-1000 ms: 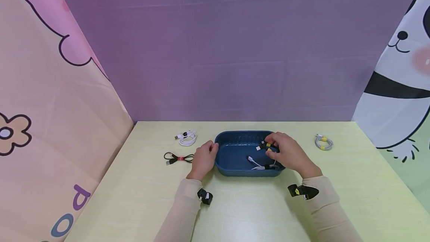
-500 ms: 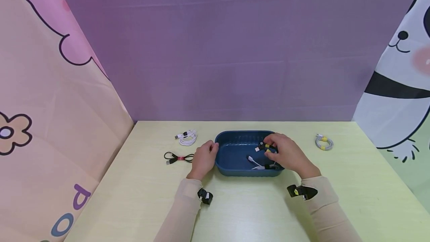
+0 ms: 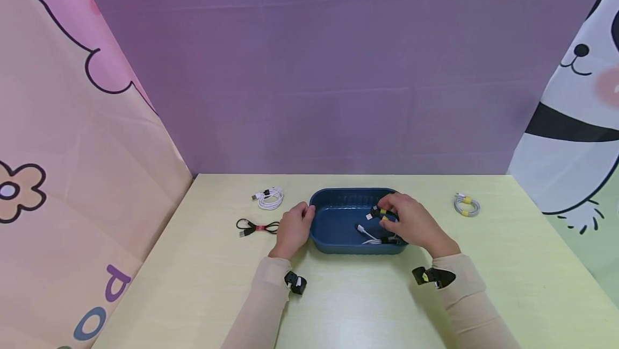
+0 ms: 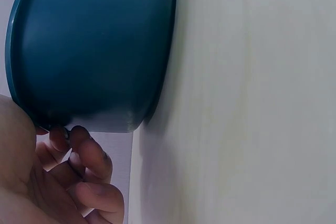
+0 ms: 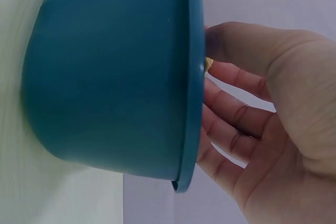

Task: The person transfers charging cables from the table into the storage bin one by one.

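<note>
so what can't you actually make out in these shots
- Black cable with yellow ties: head view, mostly covered by the right hand.
- Basin interior: both wrist views show only its outer wall.
- Left hand fingertips: head view, hidden at the basin's rim.
- Cable plug types: too small.
</note>
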Demonstrator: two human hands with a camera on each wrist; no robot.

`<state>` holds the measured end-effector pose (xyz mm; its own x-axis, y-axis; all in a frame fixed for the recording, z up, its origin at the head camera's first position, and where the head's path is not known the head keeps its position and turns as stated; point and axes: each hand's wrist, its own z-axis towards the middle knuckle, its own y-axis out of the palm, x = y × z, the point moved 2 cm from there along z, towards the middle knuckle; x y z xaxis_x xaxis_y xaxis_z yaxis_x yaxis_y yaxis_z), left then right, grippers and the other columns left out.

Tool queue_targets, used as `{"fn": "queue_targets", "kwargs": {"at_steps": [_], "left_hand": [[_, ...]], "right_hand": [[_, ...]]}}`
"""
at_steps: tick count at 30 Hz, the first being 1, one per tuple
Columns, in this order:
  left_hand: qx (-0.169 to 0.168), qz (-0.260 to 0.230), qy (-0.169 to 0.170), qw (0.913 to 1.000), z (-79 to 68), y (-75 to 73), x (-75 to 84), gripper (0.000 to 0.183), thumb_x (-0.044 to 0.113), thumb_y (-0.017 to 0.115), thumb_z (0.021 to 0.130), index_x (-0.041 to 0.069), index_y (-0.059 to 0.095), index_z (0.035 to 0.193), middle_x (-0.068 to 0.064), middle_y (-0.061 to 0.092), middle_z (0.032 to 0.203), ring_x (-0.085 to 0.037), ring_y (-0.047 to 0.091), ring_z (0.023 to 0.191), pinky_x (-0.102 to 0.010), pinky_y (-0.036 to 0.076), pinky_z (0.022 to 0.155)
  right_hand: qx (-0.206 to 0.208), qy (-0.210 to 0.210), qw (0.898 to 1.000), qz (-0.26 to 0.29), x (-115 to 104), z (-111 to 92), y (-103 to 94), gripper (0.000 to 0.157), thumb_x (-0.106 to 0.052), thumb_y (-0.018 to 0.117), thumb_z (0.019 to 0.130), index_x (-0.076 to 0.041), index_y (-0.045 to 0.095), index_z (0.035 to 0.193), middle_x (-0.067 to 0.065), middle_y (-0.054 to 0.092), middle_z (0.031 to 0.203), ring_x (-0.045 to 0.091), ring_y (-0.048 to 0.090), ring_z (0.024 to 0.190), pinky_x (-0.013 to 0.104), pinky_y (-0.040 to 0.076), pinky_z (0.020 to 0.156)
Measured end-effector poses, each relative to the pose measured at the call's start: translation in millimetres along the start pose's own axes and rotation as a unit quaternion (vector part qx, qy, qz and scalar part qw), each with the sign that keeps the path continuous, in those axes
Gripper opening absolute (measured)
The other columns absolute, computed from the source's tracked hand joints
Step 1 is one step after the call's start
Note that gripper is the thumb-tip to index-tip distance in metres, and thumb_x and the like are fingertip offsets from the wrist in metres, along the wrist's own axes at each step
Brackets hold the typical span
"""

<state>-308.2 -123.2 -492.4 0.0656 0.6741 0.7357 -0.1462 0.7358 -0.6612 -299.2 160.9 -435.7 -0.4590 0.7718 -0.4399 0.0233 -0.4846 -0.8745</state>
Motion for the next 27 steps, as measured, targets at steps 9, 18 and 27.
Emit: {"fn": "queue_targets", "kwargs": {"at_steps": [9, 18, 27], "left_hand": [[-0.006, -0.003, -0.005, 1.0000, 0.5, 0.4, -0.2, 0.034, 0.032, 0.051, 0.107, 0.011, 0.053, 0.081, 0.000, 0.045, 0.067, -0.018, 0.047, 0.060, -0.028, 0.030, 0.055], [-0.005, -0.002, -0.010, 0.9999, 0.3, 0.4, -0.4, 0.034, 0.033, 0.051, 0.107, 0.012, 0.053, 0.080, 0.001, 0.045, 0.067, -0.018, 0.047, 0.060, -0.029, 0.030, 0.055], [-0.003, 0.000, -0.004, 1.0000, 1.3, 0.8, -0.5, 0.034, 0.032, 0.051, 0.107, 0.012, 0.052, 0.080, 0.001, 0.044, 0.067, -0.018, 0.046, 0.059, -0.028, 0.030, 0.055]], "right_hand": [[-0.008, -0.003, 1.000, -0.006, 1.4, 1.9, 5.1, 0.035, -0.015, 0.080, 0.089, -0.006, 0.066, 0.120, 0.010, 0.068, 0.114, 0.025, 0.061, 0.100, 0.048, 0.053, 0.091], [-0.012, 0.002, 1.000, -0.006, 0.0, 2.0, 8.7, 0.037, -0.017, 0.081, 0.088, -0.007, 0.067, 0.121, 0.007, 0.068, 0.113, 0.024, 0.061, 0.101, 0.047, 0.054, 0.091], [-0.016, 0.006, 1.000, -0.012, -0.7, 1.9, 8.8, 0.035, -0.016, 0.080, 0.089, -0.007, 0.067, 0.120, 0.007, 0.068, 0.114, 0.025, 0.062, 0.102, 0.047, 0.054, 0.092]]}}
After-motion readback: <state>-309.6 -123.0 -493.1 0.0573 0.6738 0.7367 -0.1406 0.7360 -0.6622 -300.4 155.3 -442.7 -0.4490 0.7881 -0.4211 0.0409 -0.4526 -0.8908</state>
